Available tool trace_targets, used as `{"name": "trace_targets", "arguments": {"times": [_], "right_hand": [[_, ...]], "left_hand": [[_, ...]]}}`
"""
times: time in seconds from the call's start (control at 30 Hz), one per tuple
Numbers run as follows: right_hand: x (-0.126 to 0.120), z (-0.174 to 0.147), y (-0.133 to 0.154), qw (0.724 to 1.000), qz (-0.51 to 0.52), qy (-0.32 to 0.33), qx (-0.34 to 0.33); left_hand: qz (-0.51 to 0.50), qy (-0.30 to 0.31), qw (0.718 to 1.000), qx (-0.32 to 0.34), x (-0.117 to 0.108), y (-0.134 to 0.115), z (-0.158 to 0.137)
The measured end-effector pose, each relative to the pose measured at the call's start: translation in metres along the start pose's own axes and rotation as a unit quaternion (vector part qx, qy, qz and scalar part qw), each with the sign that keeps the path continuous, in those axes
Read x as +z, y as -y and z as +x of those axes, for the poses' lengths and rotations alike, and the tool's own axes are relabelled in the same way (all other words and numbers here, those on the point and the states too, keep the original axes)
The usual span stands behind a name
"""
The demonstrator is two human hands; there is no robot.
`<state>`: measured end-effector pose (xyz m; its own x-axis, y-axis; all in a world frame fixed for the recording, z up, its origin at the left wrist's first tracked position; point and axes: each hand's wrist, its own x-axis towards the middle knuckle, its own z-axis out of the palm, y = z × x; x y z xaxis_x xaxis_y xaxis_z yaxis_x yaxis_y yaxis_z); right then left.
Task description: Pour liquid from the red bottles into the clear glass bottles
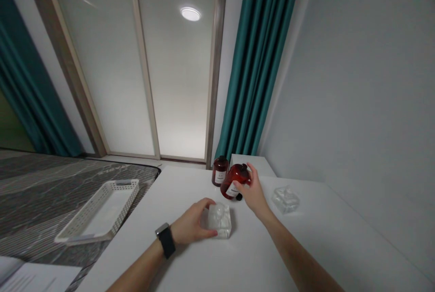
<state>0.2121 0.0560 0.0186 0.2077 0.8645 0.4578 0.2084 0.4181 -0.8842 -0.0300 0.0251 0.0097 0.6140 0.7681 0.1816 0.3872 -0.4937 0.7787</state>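
Note:
On the white table (190,265), my left hand (190,224) has its thumb and fingers around a clear square glass block-like dish (220,220). My right hand (250,191) grips a dark red-brown bottle (234,179) with a white label, tilted to the right. A small black cap-like piece (239,197) shows just under that bottle. Close behind and to its left, a second red-brown bottle (219,174) stands upright with a black top. Right of my right hand lies another clear glass piece (286,199), its exact kind hard to make out.
A white perforated basket (127,210) rests on the grey patterned surface (20,192) at the left. Printed paper (44,278) lies at the lower left corner. A white box-like stand (253,164) is behind the bottles, near the teal curtain (260,56) and the right wall.

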Motion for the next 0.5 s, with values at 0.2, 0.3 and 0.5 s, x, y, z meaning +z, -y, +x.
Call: {"name": "trace_targets", "arguments": {"times": [0.2, 0.3, 0.5], "right_hand": [[0.015, -0.016, -0.006, 0.995, -0.033, 0.095, 0.015], [0.015, -0.023, -0.002, 0.991, -0.061, 0.12, 0.016], [-0.014, -0.044, 0.007, 0.985, -0.093, 0.143, 0.007]], "left_hand": [[0.021, 0.039, 0.999, -0.001, -0.04, 0.007, -0.007], [0.025, 0.026, 0.999, -0.002, -0.047, 0.013, -0.008], [0.023, 0.001, 1.0, -0.003, -0.036, 0.018, -0.006]]}}
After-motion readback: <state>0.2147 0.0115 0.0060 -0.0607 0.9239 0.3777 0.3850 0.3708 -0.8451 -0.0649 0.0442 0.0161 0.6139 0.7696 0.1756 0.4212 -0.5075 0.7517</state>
